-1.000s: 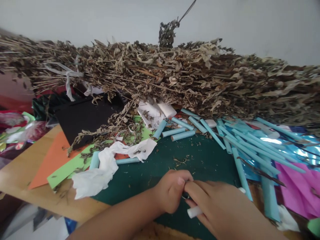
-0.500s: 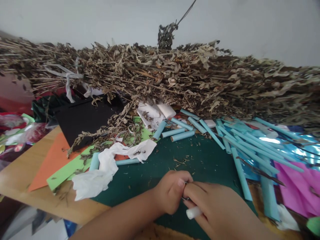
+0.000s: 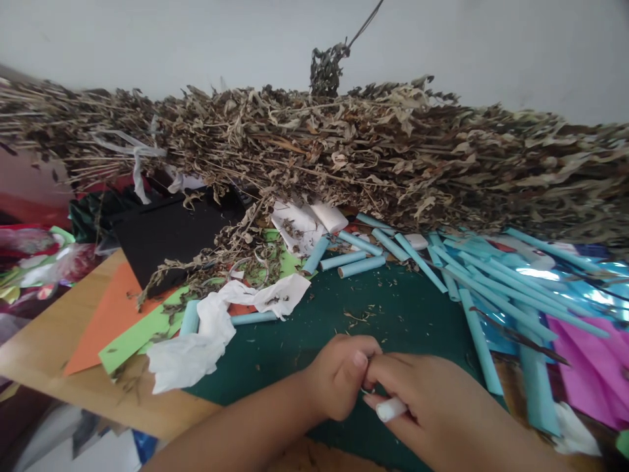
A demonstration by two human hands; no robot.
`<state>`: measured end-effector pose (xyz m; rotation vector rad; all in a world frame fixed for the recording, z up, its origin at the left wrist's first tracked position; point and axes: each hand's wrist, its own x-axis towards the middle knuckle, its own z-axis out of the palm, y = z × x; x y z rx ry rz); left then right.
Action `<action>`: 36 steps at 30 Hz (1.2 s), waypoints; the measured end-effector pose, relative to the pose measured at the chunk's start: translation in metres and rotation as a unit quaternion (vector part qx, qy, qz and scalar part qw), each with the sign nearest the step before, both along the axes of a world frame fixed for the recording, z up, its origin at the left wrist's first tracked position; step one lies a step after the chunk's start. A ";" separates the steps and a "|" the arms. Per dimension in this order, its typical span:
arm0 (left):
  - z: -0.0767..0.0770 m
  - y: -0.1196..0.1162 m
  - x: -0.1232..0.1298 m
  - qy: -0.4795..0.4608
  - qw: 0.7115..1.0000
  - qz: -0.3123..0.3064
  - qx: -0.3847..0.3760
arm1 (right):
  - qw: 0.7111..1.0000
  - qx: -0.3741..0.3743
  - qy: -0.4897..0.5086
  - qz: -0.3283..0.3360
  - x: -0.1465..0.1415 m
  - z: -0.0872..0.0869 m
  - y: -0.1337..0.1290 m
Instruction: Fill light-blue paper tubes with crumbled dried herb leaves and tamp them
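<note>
My left hand [image 3: 343, 378] is closed in a fist over the dark green mat, its thumb on top. Against it presses my right hand [image 3: 422, 396], fingers curled. From under the right hand's fingers sticks the round end of a white tube [image 3: 392, 410]; the rest of it is hidden. A small, shiny bit of something shows between the two hands, too covered to name. What the left fist holds, if anything, is hidden. The green mat [image 3: 275, 367] beneath carries dry leaf crumbs.
Bundled dried plants [image 3: 344, 144] lie along the wall. Several light blue paper tubes [image 3: 361, 267] spread behind and to the right. Crumpled white tissue [image 3: 191, 354], a black sheet [image 3: 171, 229], orange paper [image 3: 105, 321] and green paper [image 3: 132, 334] lie left. Pink paper [image 3: 590, 367] is at right.
The white tube's end has shifted slightly right and up and points more toward me. Both hands stay pressed together. The whole view has moved a little.
</note>
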<state>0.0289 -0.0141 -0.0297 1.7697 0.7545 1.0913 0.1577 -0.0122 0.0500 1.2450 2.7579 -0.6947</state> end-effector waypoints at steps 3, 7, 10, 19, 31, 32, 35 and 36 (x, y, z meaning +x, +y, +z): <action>-0.001 0.000 0.000 -0.002 1.000 -0.002 0.002 | 1.000 -0.008 0.001 -0.012 -0.002 -0.003 -0.002; -0.005 0.000 -0.001 0.000 1.000 0.012 0.003 | 1.000 -0.006 0.002 -0.027 -0.006 -0.003 -0.003; -0.006 0.000 -0.001 -0.005 1.000 0.025 0.013 | 1.000 0.008 0.025 -0.012 -0.006 -0.002 -0.003; -0.002 0.001 -0.002 0.002 1.000 0.021 0.011 | 0.987 0.125 0.101 0.012 -0.001 -0.016 -0.006; -0.001 0.001 -0.002 -0.055 0.998 -0.001 -0.030 | 0.926 0.310 0.202 0.072 -0.001 -0.028 -0.009; -0.001 0.001 -0.002 -0.052 0.998 -0.010 -0.024 | 0.924 0.315 0.204 0.077 0.001 -0.030 -0.010; 0.000 0.002 -0.002 -0.052 0.998 -0.023 -0.016 | 0.916 0.328 0.214 0.085 0.002 -0.036 -0.012; 0.000 0.003 -0.002 -0.053 0.998 -0.025 -0.016 | 0.916 0.329 0.215 0.083 0.001 -0.036 -0.012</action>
